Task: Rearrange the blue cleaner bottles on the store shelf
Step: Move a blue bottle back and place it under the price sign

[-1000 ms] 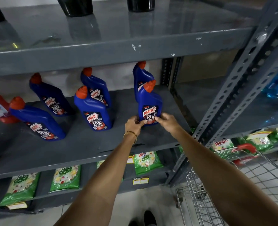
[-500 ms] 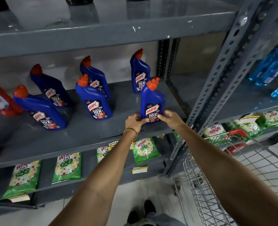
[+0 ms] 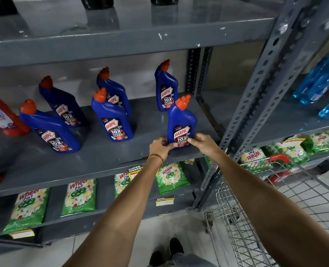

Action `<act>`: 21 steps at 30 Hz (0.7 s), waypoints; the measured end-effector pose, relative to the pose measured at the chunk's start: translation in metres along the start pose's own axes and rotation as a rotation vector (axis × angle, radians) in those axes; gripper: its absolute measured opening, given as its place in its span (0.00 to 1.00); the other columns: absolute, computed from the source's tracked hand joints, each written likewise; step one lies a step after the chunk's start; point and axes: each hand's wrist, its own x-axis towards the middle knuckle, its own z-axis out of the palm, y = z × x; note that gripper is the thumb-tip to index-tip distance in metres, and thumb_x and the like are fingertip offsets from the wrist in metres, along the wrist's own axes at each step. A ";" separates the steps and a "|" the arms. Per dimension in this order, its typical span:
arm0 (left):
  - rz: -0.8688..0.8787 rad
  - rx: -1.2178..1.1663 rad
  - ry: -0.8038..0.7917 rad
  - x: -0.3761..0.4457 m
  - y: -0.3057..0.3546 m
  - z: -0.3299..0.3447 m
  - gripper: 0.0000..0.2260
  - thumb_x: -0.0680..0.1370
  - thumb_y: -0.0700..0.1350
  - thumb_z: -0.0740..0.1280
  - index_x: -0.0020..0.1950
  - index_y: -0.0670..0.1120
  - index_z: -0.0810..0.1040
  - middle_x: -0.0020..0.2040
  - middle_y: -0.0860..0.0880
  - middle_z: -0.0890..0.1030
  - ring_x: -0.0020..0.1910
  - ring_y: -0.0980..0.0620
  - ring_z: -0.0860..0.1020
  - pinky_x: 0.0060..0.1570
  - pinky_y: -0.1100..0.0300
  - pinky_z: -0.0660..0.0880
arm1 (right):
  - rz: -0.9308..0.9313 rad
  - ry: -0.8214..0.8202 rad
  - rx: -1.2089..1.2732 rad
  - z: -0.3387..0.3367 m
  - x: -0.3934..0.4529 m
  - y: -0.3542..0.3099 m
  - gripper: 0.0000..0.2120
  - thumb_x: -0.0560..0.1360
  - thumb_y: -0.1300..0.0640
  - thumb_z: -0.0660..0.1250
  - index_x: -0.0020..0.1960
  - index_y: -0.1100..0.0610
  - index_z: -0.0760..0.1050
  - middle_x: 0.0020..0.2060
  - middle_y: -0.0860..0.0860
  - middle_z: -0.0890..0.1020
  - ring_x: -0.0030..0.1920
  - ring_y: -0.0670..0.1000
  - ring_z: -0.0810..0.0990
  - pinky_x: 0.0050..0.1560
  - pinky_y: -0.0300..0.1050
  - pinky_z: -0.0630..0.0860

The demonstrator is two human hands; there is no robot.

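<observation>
near the shelf [image 3: 102, 166] edge, both hands' fingers [image 3: 193, 140] still pinch the unmoved front bottle [image 3: 182, 122].

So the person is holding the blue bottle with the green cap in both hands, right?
Not quite: the cap is orange-red, not green. The head view shows it. The rest is right: the left hand and the right hand both hold the blue bottle near its base, at the front of the shelf.
</observation>
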 end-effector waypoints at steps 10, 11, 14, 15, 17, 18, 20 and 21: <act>0.009 -0.036 -0.045 -0.005 -0.004 -0.008 0.22 0.69 0.46 0.74 0.60 0.40 0.76 0.58 0.41 0.81 0.58 0.46 0.79 0.57 0.58 0.74 | 0.049 0.045 0.035 0.006 -0.003 -0.001 0.16 0.73 0.62 0.68 0.60 0.63 0.74 0.56 0.58 0.80 0.53 0.52 0.78 0.56 0.46 0.72; 0.004 -0.043 -0.050 -0.007 -0.007 -0.014 0.23 0.70 0.46 0.73 0.61 0.39 0.75 0.60 0.41 0.80 0.59 0.45 0.78 0.58 0.58 0.73 | 0.064 0.081 0.038 0.011 -0.004 -0.001 0.16 0.72 0.64 0.68 0.59 0.63 0.75 0.56 0.60 0.80 0.54 0.54 0.78 0.58 0.49 0.73; -0.009 -0.046 -0.053 -0.011 -0.017 -0.032 0.25 0.71 0.47 0.72 0.65 0.39 0.71 0.64 0.41 0.77 0.63 0.45 0.75 0.62 0.56 0.70 | 0.120 0.240 0.021 0.023 -0.010 -0.002 0.15 0.70 0.64 0.70 0.56 0.64 0.76 0.55 0.61 0.81 0.57 0.60 0.79 0.60 0.54 0.73; -0.009 -0.035 -0.041 -0.013 -0.022 -0.041 0.26 0.72 0.48 0.71 0.66 0.40 0.70 0.65 0.41 0.76 0.64 0.45 0.74 0.63 0.55 0.70 | 0.138 0.309 0.006 0.029 -0.013 -0.004 0.16 0.70 0.63 0.70 0.57 0.64 0.76 0.55 0.61 0.81 0.57 0.60 0.79 0.59 0.54 0.73; -0.012 -0.005 -0.015 -0.016 -0.035 -0.064 0.28 0.72 0.50 0.70 0.69 0.40 0.68 0.66 0.41 0.75 0.66 0.44 0.72 0.65 0.53 0.68 | 0.212 0.466 -0.025 0.045 -0.021 -0.008 0.22 0.71 0.59 0.70 0.62 0.64 0.72 0.59 0.61 0.79 0.61 0.60 0.76 0.60 0.53 0.71; -0.016 0.000 -0.002 -0.018 -0.041 -0.075 0.29 0.72 0.50 0.70 0.69 0.40 0.67 0.67 0.40 0.74 0.66 0.44 0.72 0.66 0.53 0.68 | 0.259 0.535 -0.046 0.053 -0.026 -0.011 0.24 0.71 0.58 0.70 0.64 0.64 0.71 0.61 0.61 0.78 0.62 0.60 0.75 0.61 0.52 0.71; -0.026 -0.010 0.024 -0.021 -0.055 -0.098 0.29 0.72 0.50 0.70 0.69 0.40 0.67 0.67 0.40 0.74 0.66 0.44 0.72 0.66 0.54 0.67 | 0.315 0.632 -0.056 0.072 -0.038 -0.016 0.23 0.71 0.57 0.69 0.63 0.64 0.72 0.61 0.62 0.78 0.62 0.61 0.75 0.61 0.52 0.71; -0.031 -0.011 0.040 -0.022 -0.062 -0.110 0.29 0.72 0.50 0.70 0.69 0.40 0.67 0.67 0.40 0.74 0.66 0.44 0.72 0.66 0.54 0.66 | 0.315 0.661 -0.042 0.084 -0.044 -0.020 0.20 0.71 0.58 0.68 0.61 0.65 0.74 0.58 0.63 0.80 0.60 0.62 0.77 0.59 0.52 0.72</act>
